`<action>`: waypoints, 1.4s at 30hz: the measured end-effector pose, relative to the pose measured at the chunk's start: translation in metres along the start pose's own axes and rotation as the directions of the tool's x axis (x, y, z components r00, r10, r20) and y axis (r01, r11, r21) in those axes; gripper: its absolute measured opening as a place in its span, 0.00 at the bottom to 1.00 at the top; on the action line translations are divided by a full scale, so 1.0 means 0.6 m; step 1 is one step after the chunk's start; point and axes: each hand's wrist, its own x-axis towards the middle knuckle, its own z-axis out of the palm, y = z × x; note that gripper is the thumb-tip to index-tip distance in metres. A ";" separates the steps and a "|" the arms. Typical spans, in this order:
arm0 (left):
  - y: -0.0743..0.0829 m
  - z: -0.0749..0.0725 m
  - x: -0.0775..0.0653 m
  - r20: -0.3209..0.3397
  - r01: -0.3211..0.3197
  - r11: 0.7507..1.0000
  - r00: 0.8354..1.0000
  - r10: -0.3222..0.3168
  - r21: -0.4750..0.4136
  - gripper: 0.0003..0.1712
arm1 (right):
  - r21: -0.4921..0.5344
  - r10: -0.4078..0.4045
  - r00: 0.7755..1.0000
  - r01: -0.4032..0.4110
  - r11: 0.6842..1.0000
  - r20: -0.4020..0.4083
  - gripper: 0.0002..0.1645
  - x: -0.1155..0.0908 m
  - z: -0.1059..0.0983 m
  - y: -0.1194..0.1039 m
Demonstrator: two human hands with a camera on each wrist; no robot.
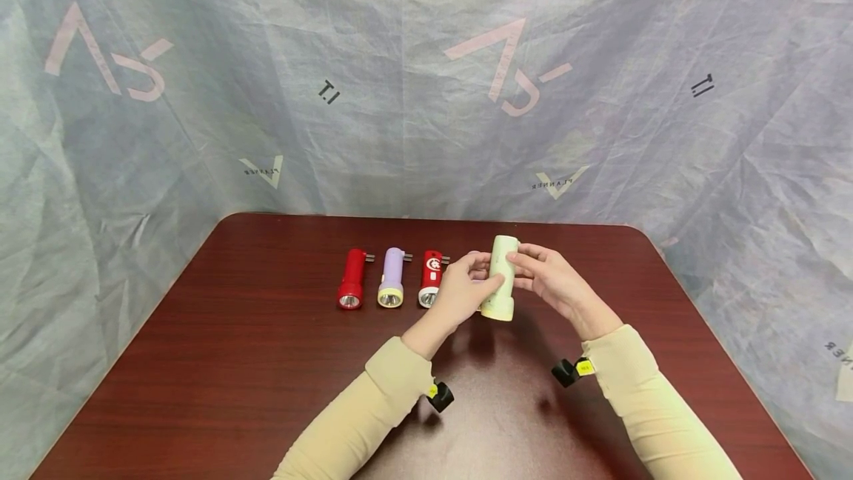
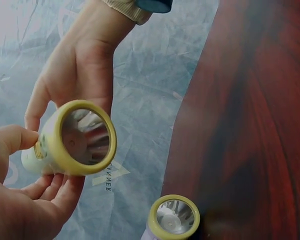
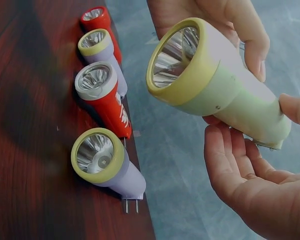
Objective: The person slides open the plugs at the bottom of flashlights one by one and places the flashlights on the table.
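Observation:
A pale green flashlight (image 1: 503,272) with a yellow head ring is held up above the table, its lens end tilted down. My left hand (image 1: 460,289) grips it from the left, the thumb at the yellow switch in the left wrist view. From the other side my right hand (image 1: 560,284) holds the tail end between thumb and fingers. In the right wrist view the lens (image 3: 177,56) faces away from the right fingers. A purple flashlight with a yellow ring (image 3: 112,162) lies on the table below, mostly hidden behind my left hand in the head view.
Left of my hands lie a red flashlight with a white ring (image 1: 430,295), a purple one (image 1: 392,276) and a plain red one (image 1: 351,278), in a row with plug prongs showing. The dark red table (image 1: 233,361) is backed by a grey cloth (image 1: 413,132).

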 end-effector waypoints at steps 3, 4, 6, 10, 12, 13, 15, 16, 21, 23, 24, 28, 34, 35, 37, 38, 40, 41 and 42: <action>-0.002 -0.003 -0.002 0.022 0.005 1.000 1.000 -0.005 -0.014 0.23 | -0.003 -0.001 1.000 0.001 1.000 -0.001 0.21 -0.001 0.002 0.000; -0.003 -0.004 -0.003 0.026 0.006 1.000 1.000 -0.005 -0.018 0.24 | -0.003 -0.003 1.000 0.003 1.000 0.002 0.20 -0.001 0.003 0.000; -0.004 -0.005 -0.004 0.032 0.010 1.000 0.999 -0.009 -0.022 0.24 | -0.001 -0.003 1.000 0.003 1.000 -0.003 0.19 -0.002 0.005 -0.001; -0.006 -0.007 -0.004 0.036 0.015 0.999 0.999 -0.013 -0.033 0.25 | -0.013 -0.009 1.000 0.009 1.000 -0.009 0.19 -0.004 0.009 -0.003; -0.007 -0.008 -0.004 0.040 0.016 0.999 0.999 -0.015 -0.040 0.25 | -0.027 -0.013 1.000 0.012 1.000 -0.015 0.21 -0.005 0.010 -0.002; -0.007 -0.009 -0.004 0.042 0.017 0.999 0.999 -0.015 -0.041 0.25 | -0.036 -0.017 1.000 0.016 0.999 -0.015 0.22 -0.005 0.011 -0.002; -0.008 -0.012 -0.003 0.045 0.017 0.999 0.999 -0.016 -0.034 0.25 | -0.048 -0.024 1.000 0.023 0.999 -0.018 0.22 -0.005 0.011 -0.001; -0.008 -0.013 -0.002 0.046 0.015 1.000 0.999 -0.014 -0.024 0.25 | -0.053 -0.028 0.999 0.026 0.998 -0.021 0.23 -0.005 0.012 -0.001; -0.002 -0.019 0.002 0.047 0.010 1.000 0.999 -0.010 0.010 0.23 | -0.071 -0.043 0.998 0.040 0.997 -0.037 0.23 -0.004 0.015 0.001; 0.004 -0.022 0.002 0.041 0.012 1.000 0.999 -0.012 0.009 0.22 | -0.089 -0.050 0.998 0.046 0.995 -0.045 0.24 -0.004 0.017 0.002; 0.006 -0.023 0.003 0.037 0.012 1.000 0.999 -0.012 0.008 0.22 | -0.098 -0.054 0.997 0.049 0.994 -0.048 0.25 -0.004 0.017 0.003; 0.018 -0.026 0.005 0.000 -0.003 0.999 1.000 0.003 0.042 0.22 | -0.155 -0.082 0.995 0.072 0.985 -0.061 0.27 -0.006 0.020 0.004; 0.027 -0.028 0.009 -0.039 -0.047 0.996 0.998 0.050 0.078 0.19 | -0.242 -0.136 0.987 0.111 0.964 -0.087 0.26 -0.007 0.026 0.008; 0.029 -0.028 0.010 -0.044 -0.054 0.995 0.997 0.058 0.088 0.18 | -0.253 -0.141 0.986 0.114 0.961 -0.090 0.26 -0.007 0.027 0.008; 0.031 -0.029 0.010 -0.054 -0.068 0.992 0.996 0.074 0.111 0.18 | -0.267 -0.150 0.984 0.120 0.956 -0.093 0.26 -0.008 0.030 0.008; 0.032 -0.029 0.011 -0.058 -0.074 0.990 0.995 0.082 0.123 0.18 | -0.272 -0.153 0.984 0.122 0.954 -0.095 0.26 -0.008 0.032 0.008; 0.034 -0.030 0.011 -0.063 -0.082 0.986 0.994 0.091 0.142 0.17 | -0.292 -0.164 0.981 0.128 0.948 -0.101 0.26 -0.009 0.035 0.008; 0.034 -0.030 0.011 -0.065 -0.086 0.985 0.993 0.097 0.151 0.17 | -0.310 -0.171 0.980 0.130 0.942 -0.107 0.26 -0.010 0.036 0.008; 0.035 -0.030 0.011 -0.066 -0.090 0.984 0.993 0.101 0.157 0.17 | -0.324 -0.179 0.977 0.134 0.937 -0.113 0.27 -0.010 0.037 0.009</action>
